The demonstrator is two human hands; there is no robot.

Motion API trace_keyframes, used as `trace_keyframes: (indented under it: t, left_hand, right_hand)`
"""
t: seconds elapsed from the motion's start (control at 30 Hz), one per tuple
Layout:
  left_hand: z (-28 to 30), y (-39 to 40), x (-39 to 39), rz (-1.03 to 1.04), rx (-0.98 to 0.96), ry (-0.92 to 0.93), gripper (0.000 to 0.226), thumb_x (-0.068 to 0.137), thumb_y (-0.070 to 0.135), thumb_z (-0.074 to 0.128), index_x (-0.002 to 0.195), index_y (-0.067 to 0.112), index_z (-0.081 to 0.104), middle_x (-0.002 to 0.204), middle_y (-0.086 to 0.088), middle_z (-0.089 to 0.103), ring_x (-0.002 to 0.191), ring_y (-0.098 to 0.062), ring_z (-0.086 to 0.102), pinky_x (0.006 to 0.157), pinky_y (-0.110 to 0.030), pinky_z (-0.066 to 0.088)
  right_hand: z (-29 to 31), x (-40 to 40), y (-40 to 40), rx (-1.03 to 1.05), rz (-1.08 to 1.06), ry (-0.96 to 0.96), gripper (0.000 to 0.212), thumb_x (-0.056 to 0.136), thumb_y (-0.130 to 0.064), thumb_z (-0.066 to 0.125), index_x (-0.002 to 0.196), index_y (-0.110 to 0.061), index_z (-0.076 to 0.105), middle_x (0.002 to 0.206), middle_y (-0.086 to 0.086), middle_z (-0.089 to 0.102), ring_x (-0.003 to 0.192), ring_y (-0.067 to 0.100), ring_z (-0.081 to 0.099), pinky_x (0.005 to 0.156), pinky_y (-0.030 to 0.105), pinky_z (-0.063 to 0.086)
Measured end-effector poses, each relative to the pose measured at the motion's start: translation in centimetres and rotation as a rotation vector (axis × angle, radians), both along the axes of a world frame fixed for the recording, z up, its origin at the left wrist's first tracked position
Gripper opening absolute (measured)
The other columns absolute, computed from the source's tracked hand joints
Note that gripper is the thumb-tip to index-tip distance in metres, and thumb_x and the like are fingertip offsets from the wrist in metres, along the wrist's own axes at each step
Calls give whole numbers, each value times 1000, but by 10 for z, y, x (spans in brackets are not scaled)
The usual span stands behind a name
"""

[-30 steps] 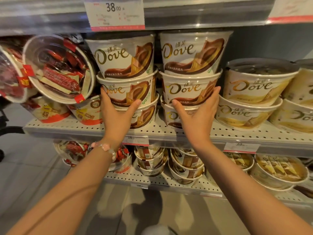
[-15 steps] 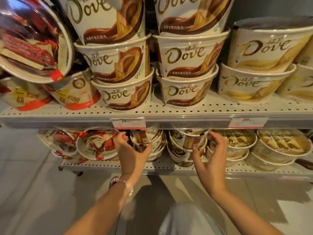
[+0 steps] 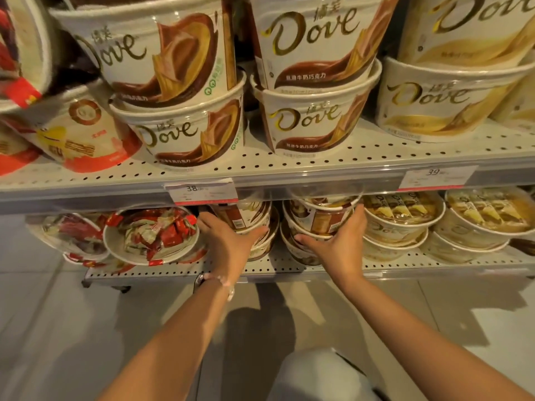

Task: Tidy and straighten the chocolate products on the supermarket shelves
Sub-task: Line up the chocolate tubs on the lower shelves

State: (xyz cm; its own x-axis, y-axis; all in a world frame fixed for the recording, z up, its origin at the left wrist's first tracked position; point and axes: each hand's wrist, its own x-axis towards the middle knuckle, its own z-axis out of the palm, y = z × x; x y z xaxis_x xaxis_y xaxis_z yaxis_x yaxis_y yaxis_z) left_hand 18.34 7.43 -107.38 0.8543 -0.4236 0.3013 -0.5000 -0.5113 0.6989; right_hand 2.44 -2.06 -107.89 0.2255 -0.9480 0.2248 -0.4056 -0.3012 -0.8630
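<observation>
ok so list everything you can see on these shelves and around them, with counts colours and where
brown Dove tubs: four in view, white with brown swirl, two stacks, upper shelf centre
yellow Dove tubs: at least two, white with gold swirl, upper shelf right
red-banded tubs: a few, white and red, upper shelf left
price tags: two, white with red strip, upper shelf edge
lower brown tub stacks: two, lower shelf centre
red-wrapped candy tubs: at least two, tipped forward, lower shelf left
gold-wrapped candy tubs: about four, lower shelf right
floor: pale tiles, below
bracelet: one, pink, left wrist
left hand: grips left lower stack
right hand: grips right lower stack
</observation>
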Motion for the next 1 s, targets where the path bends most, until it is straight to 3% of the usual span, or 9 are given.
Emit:
trace_keyframes:
  t: [0.13, 0.27, 0.37, 0.47, 0.53, 0.63, 0.7, 0.87, 1.0]
  left_hand:
    - [3, -9, 9, -17, 22, 122, 118, 45, 53, 86, 131, -5, 29, 132, -20, 42, 119, -29, 42, 95, -27, 29]
    - [-2, -7, 18, -63, -29, 199, 98, 48, 46, 89, 123, 5, 40, 121, -9, 52, 101, -10, 42, 86, -20, 30]
    - [-7, -2, 30, -168, -84, 324, 89, 49, 34, 91, 120, 12, 43, 115, 0, 57, 102, -9, 50, 88, -19, 37]
    - [-9, 5, 45, -253, -48, 408, 78, 48, 25, 93, 105, 24, 40, 101, 12, 54, 94, -3, 53, 83, -11, 39]
    - [-12, 10, 52, -311, -38, 386, 74, 49, 22, 92, 102, 29, 41, 97, 18, 52, 88, 5, 53, 78, -5, 39]
    - [-13, 10, 57, -345, 1, 422, 94, 53, 26, 91, 128, 18, 34, 116, 7, 49, 105, -7, 45, 95, -21, 34]
    - [-13, 8, 55, -333, 2, 445, 99, 55, 28, 90, 133, 15, 30, 126, 1, 49, 112, -13, 45, 100, -27, 35]
    - [-25, 14, 29, -247, -127, 289, 105, 54, 33, 89, 136, 9, 28, 133, -3, 46, 121, -13, 44, 99, -24, 34]
    - [-38, 2, 13, -132, -212, 443, 131, 50, 33, 91, 148, 14, 5, 151, -10, 24, 139, -21, 25, 108, -25, 19]
  right_hand:
    - [1, -1, -6, -12, 9, 4, 114, 43, -35, 92, 136, -11, 32, 132, 8, 43, 124, 19, 41, 105, 33, 38]
    - [-1, -8, -17, 3, 100, 23, 90, 45, -42, 89, 120, -15, 47, 119, 6, 55, 112, 19, 53, 94, 34, 48]
    - [-1, -14, -28, -12, 146, 81, 80, 43, -43, 88, 109, -18, 52, 109, 3, 55, 103, 15, 53, 82, 21, 43]
    - [-2, -20, -40, -3, 240, 175, 79, 44, -38, 91, 110, -21, 51, 109, 0, 53, 99, 7, 47, 80, 15, 36]
    - [-2, -23, -47, 50, 304, 194, 83, 45, -34, 92, 113, -19, 48, 113, 0, 55, 102, 8, 50, 84, 20, 42]
    - [-2, -28, -56, 166, 368, 191, 83, 48, -30, 92, 117, -14, 49, 115, 4, 57, 106, 18, 57, 89, 39, 52]
    - [-3, -30, -58, 209, 396, 185, 85, 50, -28, 91, 121, -12, 47, 116, 5, 57, 107, 19, 58, 89, 43, 53]
    - [-13, -32, -40, 125, 340, 46, 89, 58, -20, 87, 131, -19, 35, 125, -3, 48, 115, 6, 50, 100, 26, 43]
    - [-30, -27, -16, 105, 224, -119, 112, 58, -20, 88, 144, -26, 17, 133, -19, 38, 125, -4, 38, 103, 8, 30]
